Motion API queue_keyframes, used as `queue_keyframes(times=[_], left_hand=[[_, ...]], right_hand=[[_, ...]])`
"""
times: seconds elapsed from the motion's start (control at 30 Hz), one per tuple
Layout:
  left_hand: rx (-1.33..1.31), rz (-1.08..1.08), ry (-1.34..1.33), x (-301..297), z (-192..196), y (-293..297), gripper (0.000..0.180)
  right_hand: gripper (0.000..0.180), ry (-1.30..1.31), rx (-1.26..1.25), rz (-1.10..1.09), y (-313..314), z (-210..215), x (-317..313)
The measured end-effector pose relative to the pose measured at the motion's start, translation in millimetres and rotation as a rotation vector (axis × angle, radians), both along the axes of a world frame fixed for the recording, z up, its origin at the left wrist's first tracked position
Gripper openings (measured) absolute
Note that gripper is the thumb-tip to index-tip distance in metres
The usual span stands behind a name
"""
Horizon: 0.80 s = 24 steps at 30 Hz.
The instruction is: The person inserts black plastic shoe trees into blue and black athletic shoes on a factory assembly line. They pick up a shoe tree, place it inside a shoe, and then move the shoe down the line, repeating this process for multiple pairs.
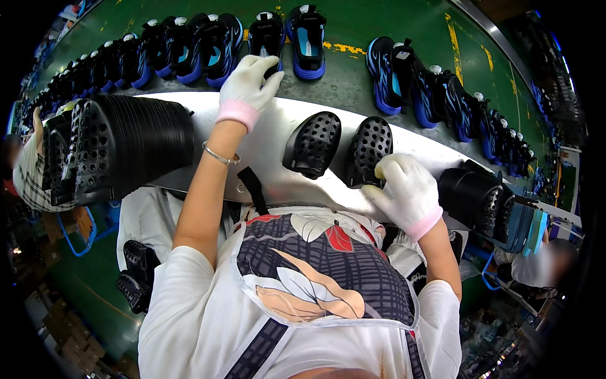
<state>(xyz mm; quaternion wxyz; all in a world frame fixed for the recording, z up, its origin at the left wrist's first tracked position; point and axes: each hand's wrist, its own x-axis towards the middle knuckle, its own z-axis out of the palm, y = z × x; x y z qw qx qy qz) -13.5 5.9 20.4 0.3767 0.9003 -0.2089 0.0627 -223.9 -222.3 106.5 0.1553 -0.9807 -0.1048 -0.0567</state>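
At the far side of the bench, my left hand (248,90), in a white glove with a pink cuff, has its thumb and fingers closed around the heel of a black-and-blue sneaker (266,33). My right hand (407,192), gloved the same way, grips the near end of a black perforated plastic shoe insert (371,140). Its thumb lies at the insert's near end, and the insert rests on the metal bench. Just left of it lies a second perforated insert (317,140), untouched. Another sneaker (308,43) stands right of the one at my left hand.
A long stack of nested black inserts (142,145) lies on the left of the silver bench (252,161); a smaller stack (470,196) lies right. Sneaker rows (180,47) (435,95) line the green surface beyond. Other people (28,167) (536,262) sit at both sides.
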Motion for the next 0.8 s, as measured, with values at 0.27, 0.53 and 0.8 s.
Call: queue_keyframes(times=[0.27, 0.53, 0.8], left_hand=[[-0.146, -0.176, 0.010, -27, 17, -17, 0.022], [-0.111, -0.288, 0.066, -34, 16, -23, 0.021], [-0.854, -0.780, 1.019, -56, 36, -17, 0.067]], right_hand=[[0.029, -0.033, -0.005, 0.017, -1, 0, 1], [0.026, -0.015, 0.034, 0.046, 2, 6, 4], [0.032, -0.188, 0.149, 0.167, 27, 57, 21]])
